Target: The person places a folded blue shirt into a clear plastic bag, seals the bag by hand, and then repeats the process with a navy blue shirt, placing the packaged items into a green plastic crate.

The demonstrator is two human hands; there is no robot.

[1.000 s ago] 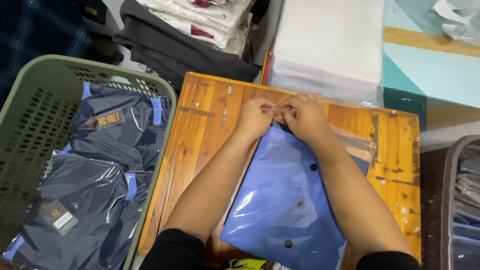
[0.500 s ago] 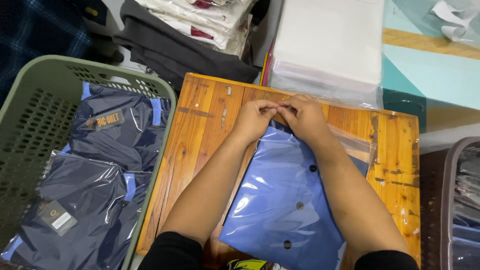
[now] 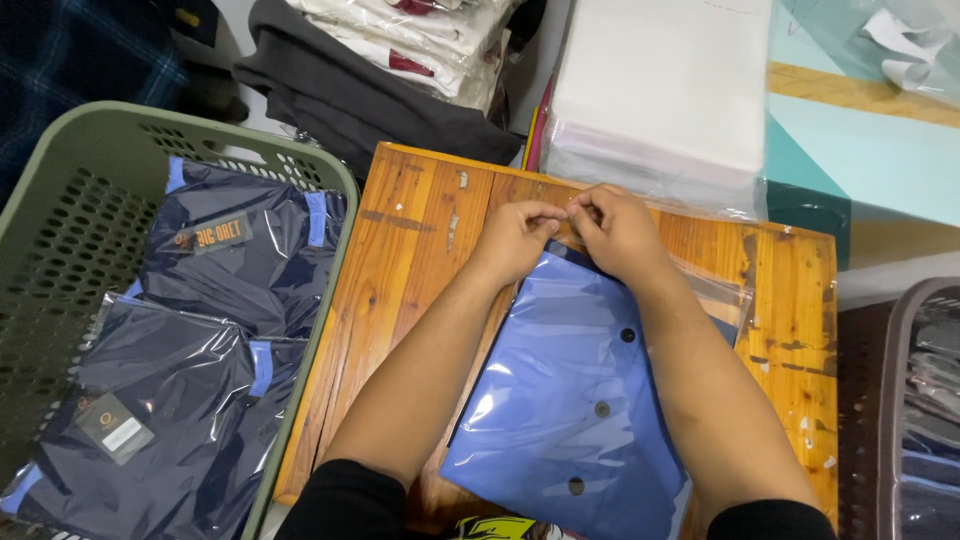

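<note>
A folded blue shirt in a clear plastic bag [image 3: 570,400] lies on a small wooden table [image 3: 410,240]. Dark buttons show through the plastic. My left hand [image 3: 517,238] and my right hand [image 3: 618,228] meet at the bag's far edge, fingertips pinched together on its top flap. Both forearms reach across the bag from the near side and cover part of it.
A green perforated basket [image 3: 60,210] at the left holds bagged navy garments [image 3: 200,330]. A stack of clear bags [image 3: 650,100] lies behind the table. Dark grey cloth [image 3: 370,110] and bagged white garments [image 3: 420,30] sit at the back. Another basket [image 3: 900,400] stands at the right.
Both hands stay pinched at the bag's top edge, with only small finger movement. The bag has barely shifted.
</note>
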